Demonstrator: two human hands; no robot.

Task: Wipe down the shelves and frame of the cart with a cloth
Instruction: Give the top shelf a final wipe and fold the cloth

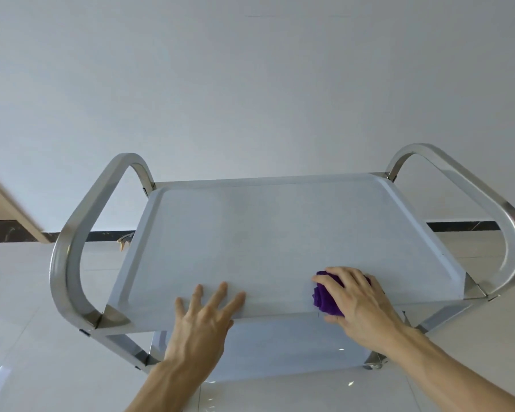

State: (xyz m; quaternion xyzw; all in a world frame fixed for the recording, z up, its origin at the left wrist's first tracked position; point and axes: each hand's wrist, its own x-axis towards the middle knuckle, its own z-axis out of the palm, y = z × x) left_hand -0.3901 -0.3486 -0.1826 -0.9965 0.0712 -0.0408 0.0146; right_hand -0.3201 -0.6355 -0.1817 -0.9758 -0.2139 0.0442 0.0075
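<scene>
Cloth (324,298) mostly under right hand (354,298)

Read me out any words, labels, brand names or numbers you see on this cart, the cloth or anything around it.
None: no readable text on the cart's top shelf, its steel handles, the purple cloth under the right hand, or the wall and floor.

Wall (250,84): plain white, unmarked, filling the far upper part of the view. Skirting (9,231): dark marble-patterned band along the wall's foot, visible far left and far right. Floor (27,307): large glossy pale tiles with thin joints and bright reflected light spots near the bottom; a tan slanted door or panel edge (0,197) enters at far left.
</scene>
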